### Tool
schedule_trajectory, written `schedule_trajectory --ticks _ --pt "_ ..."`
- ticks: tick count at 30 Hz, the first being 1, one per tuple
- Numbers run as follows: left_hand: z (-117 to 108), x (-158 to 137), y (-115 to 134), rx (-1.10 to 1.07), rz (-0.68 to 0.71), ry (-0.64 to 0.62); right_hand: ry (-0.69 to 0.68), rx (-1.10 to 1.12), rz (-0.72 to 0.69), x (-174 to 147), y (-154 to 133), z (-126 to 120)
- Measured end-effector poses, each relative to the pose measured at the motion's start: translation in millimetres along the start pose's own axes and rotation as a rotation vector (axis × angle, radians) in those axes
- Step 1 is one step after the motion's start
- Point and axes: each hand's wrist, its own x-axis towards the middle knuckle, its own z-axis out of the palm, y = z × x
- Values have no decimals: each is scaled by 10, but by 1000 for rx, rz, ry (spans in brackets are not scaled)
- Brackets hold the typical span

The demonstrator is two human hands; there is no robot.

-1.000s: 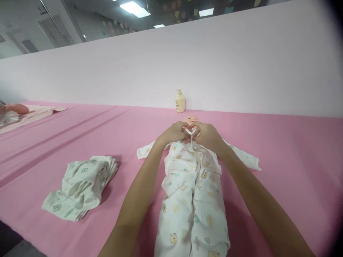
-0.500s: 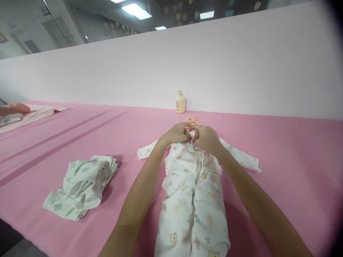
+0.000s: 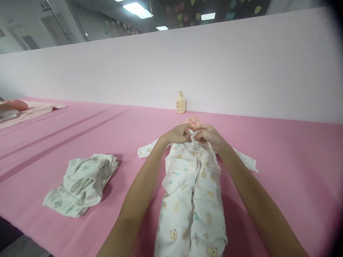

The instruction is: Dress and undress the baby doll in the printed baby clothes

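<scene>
A baby doll [image 3: 192,121] lies on its back on the pink-covered table [image 3: 107,135], its head away from me. It wears a white baby outfit [image 3: 184,185] printed with small animals, with sleeves spread to both sides. At the neckline, my left hand [image 3: 178,134] pinches the collar edge from the left. My right hand [image 3: 209,136] grips the collar from the right, its fingertips close to the left ones. The front seam runs down from between the hands. Whatever fastener may be under the fingertips is hidden.
Folded white baby clothes [image 3: 81,184] with green prints lie at the left. A cream pump bottle [image 3: 180,102] stands behind the doll's head, near the white wall [image 3: 241,67]. At far left, a pale pink cloth [image 3: 40,111] carries part of another doll [image 3: 14,105].
My right hand has turned slightly and its fingers have shifted at the collar, showing more white fabric between the hands. My left hand stays nearly in place.
</scene>
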Motion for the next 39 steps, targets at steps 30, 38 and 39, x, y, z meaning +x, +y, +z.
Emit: schedule_trajectory --ticks 30,38,39 --pt "-92 -202 333 176 -281 -331 -237 -1071 -92 -537 -426 -111" --pt "92 -151 415 271 -146 -350 -282 -1283 -102 -665 -455 35" --pt "107 -143 414 288 -141 -341 -282 -1296 -111 -653 -443 36"
